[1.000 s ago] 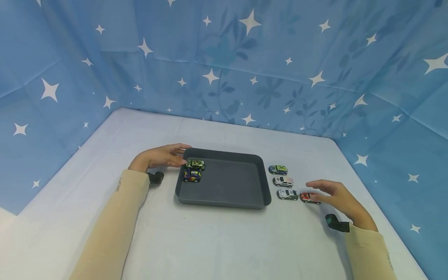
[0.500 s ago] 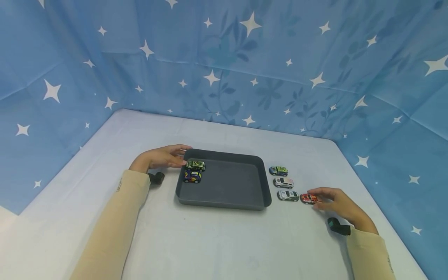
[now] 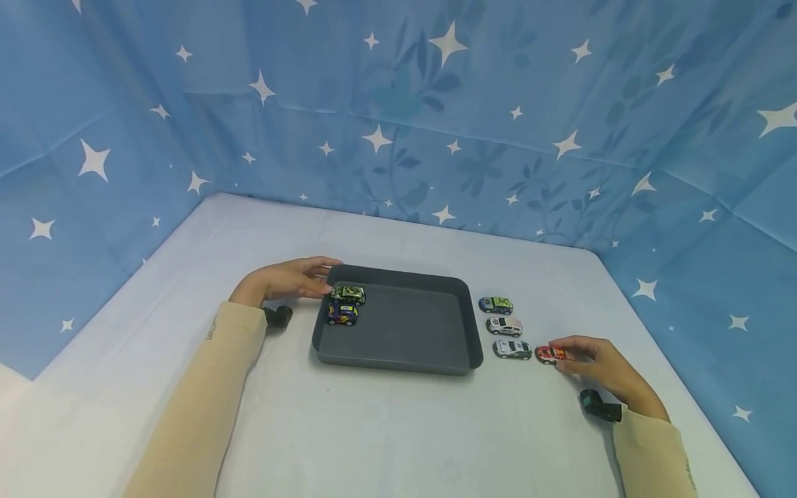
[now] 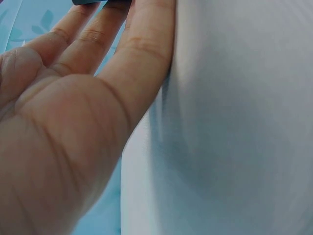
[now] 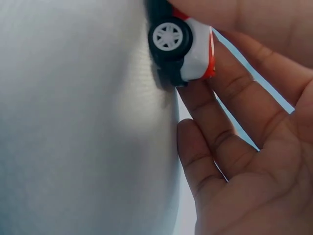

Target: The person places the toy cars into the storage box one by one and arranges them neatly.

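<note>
My right hand (image 3: 600, 363) pinches a red and white toy car (image 3: 549, 355) between thumb and fingers at its right end. Up close in the right wrist view, the toy car's white-spoked wheel (image 5: 167, 36) stands beside the tabletop, the thumb across its side. At the far left corner of the grey tray (image 3: 398, 366), my left hand (image 3: 289, 278) rests with fairly straight fingers, thumb tip at the rim. Inside the tray, next to that thumb, sit a green camouflage toy car (image 3: 349, 295) and a purple-blue toy car (image 3: 342, 315). A dark tray edge (image 4: 88, 2) shows at the left fingers.
Right of the tray stand three more toy cars in a column: a blue-green one (image 3: 496, 305), a white one (image 3: 505, 326) and a silver-white one (image 3: 512, 349), just left of the red car. A white cloth (image 3: 373, 436) covers the table; a blue starry curtain (image 3: 398, 104) hangs behind.
My right hand has come down from above the red toy car and closed thumb and fingers on its right end. The left hand and tray have kept their places.
</note>
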Action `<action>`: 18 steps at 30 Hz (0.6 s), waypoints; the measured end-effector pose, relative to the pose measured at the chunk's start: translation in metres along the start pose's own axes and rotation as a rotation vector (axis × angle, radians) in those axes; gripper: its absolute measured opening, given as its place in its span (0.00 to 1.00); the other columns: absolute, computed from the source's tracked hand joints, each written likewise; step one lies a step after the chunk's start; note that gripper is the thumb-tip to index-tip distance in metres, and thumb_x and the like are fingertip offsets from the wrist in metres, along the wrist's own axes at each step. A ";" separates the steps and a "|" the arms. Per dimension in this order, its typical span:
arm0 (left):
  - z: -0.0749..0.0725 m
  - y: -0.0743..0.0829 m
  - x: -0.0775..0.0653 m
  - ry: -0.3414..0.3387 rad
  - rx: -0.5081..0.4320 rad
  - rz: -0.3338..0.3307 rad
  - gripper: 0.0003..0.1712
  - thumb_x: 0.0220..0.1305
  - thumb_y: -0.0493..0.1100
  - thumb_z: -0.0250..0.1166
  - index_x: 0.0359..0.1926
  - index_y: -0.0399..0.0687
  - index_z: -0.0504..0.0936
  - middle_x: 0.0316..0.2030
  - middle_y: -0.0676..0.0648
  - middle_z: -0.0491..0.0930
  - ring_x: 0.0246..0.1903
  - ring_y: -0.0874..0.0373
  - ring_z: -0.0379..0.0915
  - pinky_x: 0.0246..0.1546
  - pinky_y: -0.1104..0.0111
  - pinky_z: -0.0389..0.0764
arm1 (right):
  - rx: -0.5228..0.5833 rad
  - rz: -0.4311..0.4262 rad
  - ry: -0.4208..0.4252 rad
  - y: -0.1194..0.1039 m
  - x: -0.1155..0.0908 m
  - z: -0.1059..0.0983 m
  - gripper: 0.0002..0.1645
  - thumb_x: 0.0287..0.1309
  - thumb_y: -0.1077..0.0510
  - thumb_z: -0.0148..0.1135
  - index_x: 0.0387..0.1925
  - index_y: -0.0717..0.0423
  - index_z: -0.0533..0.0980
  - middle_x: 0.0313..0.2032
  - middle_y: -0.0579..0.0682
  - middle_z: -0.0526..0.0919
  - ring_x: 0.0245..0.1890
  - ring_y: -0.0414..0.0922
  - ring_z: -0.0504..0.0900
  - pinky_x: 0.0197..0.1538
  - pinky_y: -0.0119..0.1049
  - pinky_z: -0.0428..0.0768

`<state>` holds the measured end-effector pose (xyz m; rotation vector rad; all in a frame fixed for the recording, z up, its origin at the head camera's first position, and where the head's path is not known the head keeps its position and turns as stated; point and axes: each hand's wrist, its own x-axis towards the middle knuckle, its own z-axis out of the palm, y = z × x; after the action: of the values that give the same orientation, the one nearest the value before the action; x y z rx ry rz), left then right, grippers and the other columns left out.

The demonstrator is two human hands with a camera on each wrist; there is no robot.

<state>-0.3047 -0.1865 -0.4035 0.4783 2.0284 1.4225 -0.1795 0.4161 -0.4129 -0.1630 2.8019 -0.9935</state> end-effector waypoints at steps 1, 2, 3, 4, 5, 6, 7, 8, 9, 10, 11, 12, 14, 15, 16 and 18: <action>0.000 0.000 -0.001 0.001 0.004 -0.001 0.47 0.79 0.36 0.64 0.87 0.40 0.47 0.84 0.26 0.43 0.78 0.31 0.59 0.76 0.45 0.68 | -0.001 -0.002 0.001 0.000 0.000 0.001 0.24 0.67 0.63 0.74 0.61 0.69 0.82 0.61 0.67 0.84 0.62 0.58 0.78 0.62 0.65 0.77; -0.001 0.000 -0.001 0.001 0.006 -0.002 0.47 0.79 0.36 0.64 0.87 0.40 0.47 0.84 0.26 0.43 0.78 0.31 0.58 0.76 0.45 0.67 | -0.003 -0.004 0.001 0.000 0.000 0.001 0.24 0.68 0.63 0.73 0.62 0.69 0.82 0.61 0.68 0.84 0.62 0.58 0.78 0.62 0.64 0.77; -0.001 0.000 -0.001 0.001 0.007 -0.004 0.47 0.79 0.35 0.64 0.87 0.40 0.47 0.84 0.26 0.42 0.79 0.31 0.57 0.76 0.45 0.67 | -0.006 -0.007 0.001 0.000 -0.001 0.002 0.24 0.68 0.62 0.73 0.62 0.69 0.82 0.61 0.68 0.84 0.62 0.58 0.78 0.62 0.64 0.78; -0.001 0.000 -0.001 0.002 0.008 -0.006 0.47 0.79 0.35 0.64 0.87 0.40 0.48 0.84 0.26 0.42 0.79 0.31 0.56 0.77 0.44 0.67 | -0.007 -0.010 0.000 0.001 -0.001 0.002 0.24 0.68 0.62 0.73 0.62 0.69 0.82 0.61 0.68 0.84 0.62 0.59 0.78 0.62 0.64 0.78; -0.002 0.000 -0.001 0.003 0.009 -0.008 0.47 0.79 0.35 0.64 0.87 0.40 0.48 0.84 0.26 0.42 0.79 0.31 0.55 0.77 0.44 0.67 | -0.011 -0.012 0.000 0.001 -0.001 0.003 0.24 0.68 0.62 0.73 0.62 0.69 0.82 0.61 0.68 0.84 0.62 0.60 0.78 0.62 0.64 0.78; -0.002 -0.001 -0.001 0.003 0.008 -0.008 0.47 0.79 0.35 0.64 0.87 0.40 0.48 0.84 0.26 0.42 0.80 0.31 0.54 0.77 0.44 0.66 | -0.014 -0.013 0.001 0.001 -0.001 0.003 0.24 0.69 0.62 0.73 0.62 0.69 0.82 0.61 0.68 0.84 0.62 0.61 0.79 0.61 0.64 0.78; -0.002 -0.001 -0.001 0.003 0.009 -0.008 0.47 0.79 0.35 0.64 0.87 0.40 0.48 0.84 0.26 0.42 0.79 0.31 0.55 0.77 0.44 0.66 | -0.013 -0.013 0.002 0.001 -0.001 0.003 0.24 0.69 0.62 0.73 0.62 0.69 0.82 0.61 0.68 0.84 0.63 0.62 0.79 0.61 0.64 0.78; -0.002 -0.001 -0.001 0.001 0.006 -0.009 0.47 0.79 0.35 0.64 0.87 0.40 0.48 0.84 0.27 0.42 0.80 0.31 0.54 0.77 0.44 0.66 | -0.016 -0.013 0.004 0.001 -0.001 0.003 0.24 0.69 0.62 0.73 0.62 0.69 0.82 0.61 0.68 0.84 0.62 0.61 0.79 0.61 0.63 0.78; -0.002 -0.001 -0.001 0.000 0.005 -0.010 0.47 0.79 0.35 0.64 0.87 0.41 0.48 0.84 0.27 0.42 0.80 0.31 0.54 0.77 0.44 0.66 | -0.020 -0.015 0.005 0.001 -0.001 0.003 0.24 0.69 0.62 0.73 0.63 0.69 0.82 0.60 0.67 0.84 0.62 0.61 0.79 0.61 0.63 0.78; -0.003 -0.001 -0.001 -0.001 0.006 -0.009 0.47 0.79 0.35 0.64 0.87 0.41 0.48 0.84 0.27 0.42 0.80 0.31 0.54 0.77 0.44 0.66 | -0.024 -0.016 0.007 0.001 -0.001 0.003 0.24 0.69 0.62 0.73 0.63 0.69 0.82 0.60 0.67 0.85 0.62 0.60 0.79 0.61 0.62 0.79; -0.003 0.000 -0.001 -0.001 0.007 -0.008 0.47 0.79 0.35 0.64 0.87 0.41 0.48 0.84 0.27 0.42 0.80 0.31 0.53 0.77 0.44 0.65 | -0.028 -0.017 0.009 0.001 -0.001 0.003 0.24 0.69 0.62 0.73 0.63 0.69 0.82 0.60 0.67 0.85 0.61 0.58 0.80 0.61 0.61 0.79; -0.003 0.000 -0.001 -0.001 0.008 -0.008 0.47 0.79 0.36 0.65 0.87 0.41 0.48 0.84 0.27 0.42 0.80 0.31 0.53 0.77 0.44 0.65 | -0.030 -0.018 0.011 0.001 -0.001 0.003 0.24 0.69 0.62 0.73 0.62 0.69 0.82 0.59 0.67 0.85 0.61 0.57 0.80 0.61 0.61 0.79; -0.003 0.001 -0.001 -0.001 0.014 -0.009 0.48 0.79 0.37 0.65 0.87 0.41 0.48 0.84 0.27 0.42 0.81 0.30 0.50 0.78 0.43 0.64 | -0.038 -0.022 0.015 0.001 -0.002 0.004 0.24 0.69 0.62 0.73 0.62 0.69 0.82 0.59 0.67 0.85 0.60 0.53 0.80 0.60 0.57 0.80; -0.003 0.002 -0.001 0.000 0.016 -0.011 0.48 0.79 0.37 0.65 0.87 0.41 0.48 0.84 0.27 0.42 0.81 0.30 0.49 0.78 0.43 0.63 | -0.041 -0.023 0.016 0.001 -0.002 0.003 0.24 0.69 0.62 0.73 0.63 0.69 0.82 0.59 0.67 0.85 0.59 0.52 0.80 0.59 0.52 0.81; -0.003 0.002 -0.001 0.002 0.018 -0.014 0.47 0.79 0.37 0.65 0.87 0.42 0.48 0.84 0.28 0.42 0.82 0.31 0.48 0.78 0.43 0.63 | -0.043 -0.023 0.018 0.000 -0.002 0.003 0.24 0.69 0.62 0.73 0.62 0.69 0.82 0.59 0.67 0.85 0.59 0.52 0.80 0.59 0.48 0.81; -0.002 0.001 -0.001 0.002 0.019 -0.020 0.47 0.79 0.38 0.65 0.87 0.42 0.49 0.84 0.28 0.42 0.82 0.31 0.46 0.79 0.43 0.62 | -0.053 -0.027 0.022 0.000 -0.002 0.003 0.24 0.69 0.61 0.73 0.62 0.68 0.82 0.59 0.67 0.85 0.59 0.50 0.80 0.57 0.44 0.81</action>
<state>-0.3059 -0.1882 -0.4017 0.4637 2.0448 1.3939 -0.1766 0.4143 -0.4153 -0.1985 2.8545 -0.9324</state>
